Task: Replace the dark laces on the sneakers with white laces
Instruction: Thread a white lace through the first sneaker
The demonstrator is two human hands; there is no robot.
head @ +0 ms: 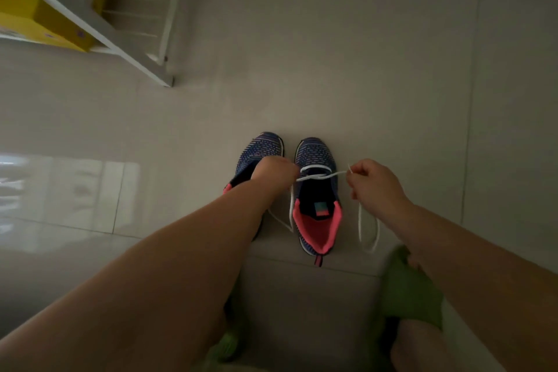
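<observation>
Two sneakers sit side by side on the pale tile floor [332,69], toes pointing away from the person. They are blue and purple knit with pink inside. The left sneaker [259,151] is partly hidden under the left arm. The right sneaker [317,211] is easy to see, with its pink heel near the person.

One white lace [320,175] goes across the front holes of the right sneaker and crosses over itself in the middle. Its two ends run out to the sides, one to each hand. Loose bits of lace hang down in loops on both sides of the shoe and touch the floor.

Two hands are at work. The left hand [273,170] is curled tight around the left end of the lace, just beside the shoe. The right hand [373,183] pinches the right end between its fingers and thumb, a little off to the side.

One white rack [142,24] stands far off at the top left, with something yellow behind it. Two green slippers [407,287] show near the bottom, blurry.
</observation>
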